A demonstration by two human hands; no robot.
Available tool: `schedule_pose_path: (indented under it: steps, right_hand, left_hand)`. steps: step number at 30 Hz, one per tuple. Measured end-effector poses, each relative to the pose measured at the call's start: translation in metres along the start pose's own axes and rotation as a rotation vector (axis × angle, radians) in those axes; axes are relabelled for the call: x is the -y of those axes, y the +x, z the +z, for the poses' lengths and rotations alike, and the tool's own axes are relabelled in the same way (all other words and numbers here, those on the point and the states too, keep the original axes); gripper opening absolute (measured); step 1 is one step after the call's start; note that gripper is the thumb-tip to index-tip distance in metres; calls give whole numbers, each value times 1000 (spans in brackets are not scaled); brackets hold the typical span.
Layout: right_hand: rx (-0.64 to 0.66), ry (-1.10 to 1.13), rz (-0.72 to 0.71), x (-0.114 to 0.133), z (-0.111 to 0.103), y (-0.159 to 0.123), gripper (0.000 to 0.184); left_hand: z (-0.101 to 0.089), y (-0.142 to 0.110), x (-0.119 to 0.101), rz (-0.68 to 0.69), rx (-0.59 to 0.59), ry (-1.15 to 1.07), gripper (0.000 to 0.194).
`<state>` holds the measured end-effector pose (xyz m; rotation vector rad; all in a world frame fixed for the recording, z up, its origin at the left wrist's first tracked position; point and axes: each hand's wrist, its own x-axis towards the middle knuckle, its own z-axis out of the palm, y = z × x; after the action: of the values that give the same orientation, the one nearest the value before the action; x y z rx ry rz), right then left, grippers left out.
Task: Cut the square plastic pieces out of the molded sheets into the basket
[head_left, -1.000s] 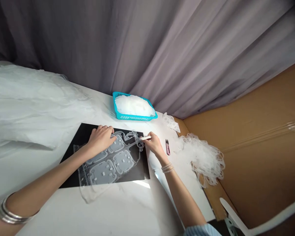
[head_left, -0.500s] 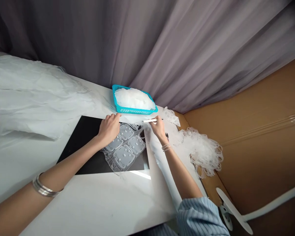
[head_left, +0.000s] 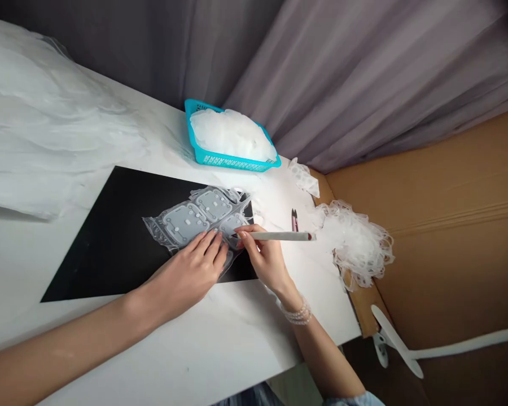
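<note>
A clear plastic sheet (head_left: 184,221) with several rounded grey panels and small white patches lies on a black mat (head_left: 105,237). My left hand (head_left: 198,265) rests flat across the sheet's near side, its fingers stretched out and slightly apart. Just right of those fingertips, my right hand (head_left: 268,256) is closed round a slim white pen-shaped tool (head_left: 285,236). The tool's back end points right, while its tip is down at the sheet, beside a panel on the right. What kind of tip it has is too small to make out.
Behind the mat stands a turquoise basket (head_left: 237,163) heaped with white film. A small pair of snips (head_left: 294,220) lies to the right, near a pile of tangled clear scraps (head_left: 358,242). White sheeting (head_left: 55,124) covers the left. Cardboard (head_left: 440,197) rises at right.
Both hands have come nearer from the sheet's far edge. My left hand now lies flat on it, and the tool's tip has come down to it. The sheet has shifted and turned. The view has tilted.
</note>
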<state>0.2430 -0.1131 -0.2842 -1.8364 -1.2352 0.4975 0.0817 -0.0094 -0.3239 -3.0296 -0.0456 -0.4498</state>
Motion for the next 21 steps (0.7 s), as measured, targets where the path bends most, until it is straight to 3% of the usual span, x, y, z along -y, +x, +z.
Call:
schedule_pose_path:
  steps: [8, 21]
  right_hand:
    - [47, -129, -213, -6, 7, 1, 18]
    - [83, -235, -306, -8, 9, 2, 16]
  left_hand:
    - [-12, 0, 2, 19, 48, 2, 45]
    - [-14, 0, 1, 42, 6, 47, 44]
